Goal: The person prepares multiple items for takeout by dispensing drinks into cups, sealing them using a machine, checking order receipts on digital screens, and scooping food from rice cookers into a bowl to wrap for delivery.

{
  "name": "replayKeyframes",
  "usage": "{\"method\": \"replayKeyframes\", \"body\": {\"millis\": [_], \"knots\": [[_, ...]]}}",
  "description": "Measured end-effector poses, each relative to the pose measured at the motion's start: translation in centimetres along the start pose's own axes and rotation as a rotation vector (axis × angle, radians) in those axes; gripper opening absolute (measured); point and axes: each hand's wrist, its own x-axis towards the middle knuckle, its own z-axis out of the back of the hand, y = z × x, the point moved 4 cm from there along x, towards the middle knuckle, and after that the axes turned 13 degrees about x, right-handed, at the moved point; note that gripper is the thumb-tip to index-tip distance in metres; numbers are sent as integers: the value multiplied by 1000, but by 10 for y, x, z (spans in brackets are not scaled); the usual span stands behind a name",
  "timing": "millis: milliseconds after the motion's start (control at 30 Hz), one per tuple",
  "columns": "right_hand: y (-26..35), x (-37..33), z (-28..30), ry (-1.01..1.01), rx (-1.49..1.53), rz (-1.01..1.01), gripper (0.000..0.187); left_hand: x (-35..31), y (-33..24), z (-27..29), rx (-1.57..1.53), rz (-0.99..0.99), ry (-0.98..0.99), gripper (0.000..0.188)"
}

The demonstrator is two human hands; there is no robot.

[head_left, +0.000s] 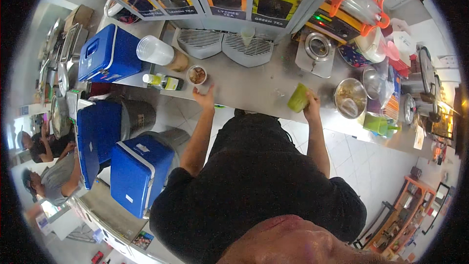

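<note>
Already, the cup (197, 75) near the left edge of the surface (244, 82) holds something brown, unlidded — left hand (203, 98) loosely open beside it, right hand (312, 105) gripping a green container (297, 99).

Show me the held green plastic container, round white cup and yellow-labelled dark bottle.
Held green plastic container (297, 99): head view, side wall.
Round white cup (197, 66): head view, upper rim.
Yellow-labelled dark bottle (170, 83): head view, label.

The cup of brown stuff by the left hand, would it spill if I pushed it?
The cup might slop if bumped, since its top is open and brown contents show inside. A gentle push would probably slide it, as it stands upright on a smooth-looking metal counter. It's likely heavier than an empty one.
</note>
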Motion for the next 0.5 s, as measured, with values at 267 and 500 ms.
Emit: {"method": "replayKeyframes", "body": {"millis": [267,500], "knots": [[-17,0,43,-159,-1090,892,66,36,-42,-25,-116,-231,-93,86],[22,-46,5,-264,-1137,1046,94,-18,-113,-25,-28,-572,146,74]]}}
